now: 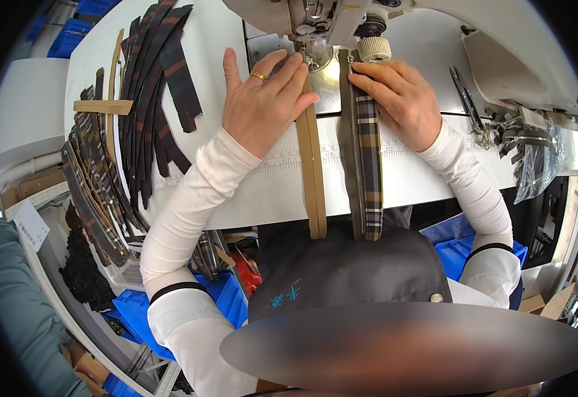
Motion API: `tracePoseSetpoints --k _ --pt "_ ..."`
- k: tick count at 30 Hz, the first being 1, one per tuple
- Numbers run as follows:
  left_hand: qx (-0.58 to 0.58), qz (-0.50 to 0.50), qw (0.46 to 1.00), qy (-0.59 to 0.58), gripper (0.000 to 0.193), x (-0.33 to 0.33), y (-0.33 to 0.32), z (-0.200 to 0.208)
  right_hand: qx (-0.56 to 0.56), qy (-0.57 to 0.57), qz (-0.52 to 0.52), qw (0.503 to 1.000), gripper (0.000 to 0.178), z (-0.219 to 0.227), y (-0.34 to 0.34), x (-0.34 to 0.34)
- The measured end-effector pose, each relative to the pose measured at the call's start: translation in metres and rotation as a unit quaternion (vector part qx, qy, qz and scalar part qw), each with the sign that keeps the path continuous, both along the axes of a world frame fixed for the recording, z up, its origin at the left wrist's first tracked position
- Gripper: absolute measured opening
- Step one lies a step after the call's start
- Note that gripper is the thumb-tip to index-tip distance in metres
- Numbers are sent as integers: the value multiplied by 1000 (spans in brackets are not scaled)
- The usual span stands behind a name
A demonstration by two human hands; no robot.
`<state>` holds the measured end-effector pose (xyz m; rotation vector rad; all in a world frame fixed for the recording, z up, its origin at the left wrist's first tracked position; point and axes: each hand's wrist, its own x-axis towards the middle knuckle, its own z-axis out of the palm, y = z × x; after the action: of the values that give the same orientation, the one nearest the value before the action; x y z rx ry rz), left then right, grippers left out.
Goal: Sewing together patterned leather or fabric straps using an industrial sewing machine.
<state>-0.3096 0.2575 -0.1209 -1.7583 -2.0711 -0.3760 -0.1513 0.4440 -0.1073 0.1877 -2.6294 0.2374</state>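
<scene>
My left hand (pixel 266 102), with a ring on one finger, lies flat with its fingers spread, the fingertips touching the upper end of a tan fabric strip (pixel 312 175). That strip runs from the sewing machine's presser foot (pixel 311 61) down over the table's front edge. In a pinch, my right hand (pixel 401 99) holds the top of a zipper (pixel 352 155) with dark tape, just right of the needle area. Along the zipper's right side lies a plaid fabric strip (pixel 371 172); whether the two are joined I cannot tell. Both hang down toward my apron.
Dark fabric strips (pixel 146 99) lie heaped at the left, with plaid strips (pixel 93 192) hanging over the edge. Scissors (pixel 464 96) rest at the right near a clear plastic bag (pixel 541 169). The machine head (pixel 262 16) stands over the back. Blue bins (pixel 136 311) sit below the table.
</scene>
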Motion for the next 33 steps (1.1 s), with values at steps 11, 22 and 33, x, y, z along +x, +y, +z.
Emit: tracePoseSetpoints --k 11,22,33 --pt "1 22 1000 -17 41 3 -1 -2 -47 26 -3 999 38 -8 0 1" --pt "-11 21 998 -58 44 1 -5 -1 -220 53 24 974 27 0 -11 -10" --pt "39 12 997 -69 28 -2 -3 -5 -209 39 30 977 25 -1 -25 -26"
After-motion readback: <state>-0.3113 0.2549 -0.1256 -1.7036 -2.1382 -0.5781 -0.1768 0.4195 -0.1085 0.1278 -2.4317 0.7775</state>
